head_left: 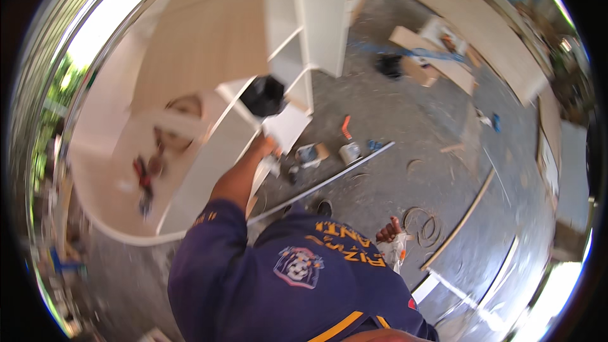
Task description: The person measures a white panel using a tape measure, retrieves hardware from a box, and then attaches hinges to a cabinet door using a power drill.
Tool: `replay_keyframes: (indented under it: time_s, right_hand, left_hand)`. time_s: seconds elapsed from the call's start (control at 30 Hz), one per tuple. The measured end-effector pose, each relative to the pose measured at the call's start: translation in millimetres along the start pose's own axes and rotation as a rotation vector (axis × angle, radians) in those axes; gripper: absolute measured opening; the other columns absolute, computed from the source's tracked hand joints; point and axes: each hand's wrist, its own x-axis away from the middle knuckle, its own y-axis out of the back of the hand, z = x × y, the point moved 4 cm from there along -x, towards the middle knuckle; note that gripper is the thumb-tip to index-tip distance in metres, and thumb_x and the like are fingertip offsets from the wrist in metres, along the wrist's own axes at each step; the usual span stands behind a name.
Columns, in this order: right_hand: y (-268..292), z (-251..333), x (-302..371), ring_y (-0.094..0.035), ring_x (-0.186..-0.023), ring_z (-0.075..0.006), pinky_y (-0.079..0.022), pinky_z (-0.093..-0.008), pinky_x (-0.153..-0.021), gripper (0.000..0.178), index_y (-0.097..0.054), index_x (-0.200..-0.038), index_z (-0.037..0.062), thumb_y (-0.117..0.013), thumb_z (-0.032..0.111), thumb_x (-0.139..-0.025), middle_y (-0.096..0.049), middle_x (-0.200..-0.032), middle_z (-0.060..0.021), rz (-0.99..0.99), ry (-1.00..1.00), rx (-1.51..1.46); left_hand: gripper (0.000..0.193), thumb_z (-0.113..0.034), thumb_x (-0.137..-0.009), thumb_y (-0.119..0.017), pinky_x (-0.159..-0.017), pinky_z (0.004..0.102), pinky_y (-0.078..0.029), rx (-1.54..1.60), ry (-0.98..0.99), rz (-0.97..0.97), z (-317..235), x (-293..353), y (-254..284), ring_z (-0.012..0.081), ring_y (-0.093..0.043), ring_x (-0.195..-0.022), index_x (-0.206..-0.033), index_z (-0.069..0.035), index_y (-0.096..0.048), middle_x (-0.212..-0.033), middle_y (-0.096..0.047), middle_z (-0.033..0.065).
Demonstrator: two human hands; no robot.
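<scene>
My left arm reaches forward to the cabinet [212,168], a curved pale-wood and white unit with open compartments. My left hand [269,144] is at its lower edge, by a white panel [288,128]; its fingers are blurred and partly hidden. Just beyond it, a black plastic bag [263,96] sits against the compartments. Low beside my body, my right hand [387,231] has curled fingers against a whitish clear plastic thing [399,251] with an orange spot, whose kind I cannot make out.
Blurred tools [145,183] lie on the cabinet's curved surface. On the grey floor are a white tub [349,153], an orange-handled tool [346,128], a long metal strip [323,183] and a coil of thin strip [423,227]. Boards [468,25] and wood offcuts lie to the right.
</scene>
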Motion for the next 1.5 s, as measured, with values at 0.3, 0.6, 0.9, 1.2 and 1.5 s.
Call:
replay_keyframes:
  time_s: [0.3,0.6,0.9,1.2,1.5]
  right_hand:
    - [9,12,-9,-0.028,-0.039,-0.0051,-0.028,-0.0213,-0.041,0.022,-0.056,-0.102,0.0091,-0.044,0.026,-0.096,-0.031,-0.048,0.0056,0.215,-0.160,0.085]
    - [-10,11,-15,-0.026,-0.039,-0.0040,-0.027,-0.0212,-0.042,0.019,-0.053,-0.104,0.0111,-0.050,0.026,-0.093,-0.031,-0.049,0.0067,0.113,-0.186,0.102]
    - [9,12,-1,-0.023,-0.041,-0.0057,-0.024,-0.0250,-0.044,0.022,-0.053,-0.101,0.0076,-0.057,0.025,-0.089,-0.027,-0.051,0.0073,-0.026,0.068,0.146]
    - [3,11,-12,-0.029,-0.039,-0.0035,-0.027,-0.0215,-0.042,0.012,-0.056,-0.095,0.0113,-0.056,0.022,-0.089,-0.030,-0.047,0.0083,0.097,-0.101,0.093]
    - [-9,8,-3,-0.029,-0.041,-0.0042,-0.028,-0.0215,-0.044,0.014,-0.056,-0.096,0.0106,-0.056,0.023,-0.089,-0.031,-0.048,0.0075,0.113,-0.076,0.091]
  left_hand:
    - [0.109,-0.028,-0.065,-0.071,-0.082,0.0404,-0.047,0.160,0.022,-0.297,-4,63,16,0.0375,-0.060,-0.093,-0.140,0.002,0.002,-0.101,-0.059,0.0293]
    - [0.112,-0.032,-0.064,-0.074,-0.083,0.0399,-0.047,0.271,-0.066,-0.487,-35,76,86,0.0399,-0.057,-0.098,-0.141,-0.003,0.002,-0.104,-0.058,0.0292]
    - [0.040,-0.021,-0.073,-0.063,-0.067,0.0316,-0.049,0.574,-0.366,-0.135,38,40,63,0.0209,-0.061,-0.072,-0.100,0.004,-0.048,-0.079,-0.062,0.0131]
    - [0.107,-0.022,-0.060,-0.072,-0.080,0.0333,-0.049,0.418,0.086,-0.599,55,83,76,0.0357,-0.059,-0.097,-0.135,0.014,-0.005,-0.113,-0.052,0.0307]
    - [0.103,-0.014,-0.062,-0.070,-0.077,0.0342,-0.051,0.488,0.117,-0.551,49,92,83,0.0354,-0.060,-0.095,-0.136,0.012,-0.004,-0.112,-0.052,0.0313]
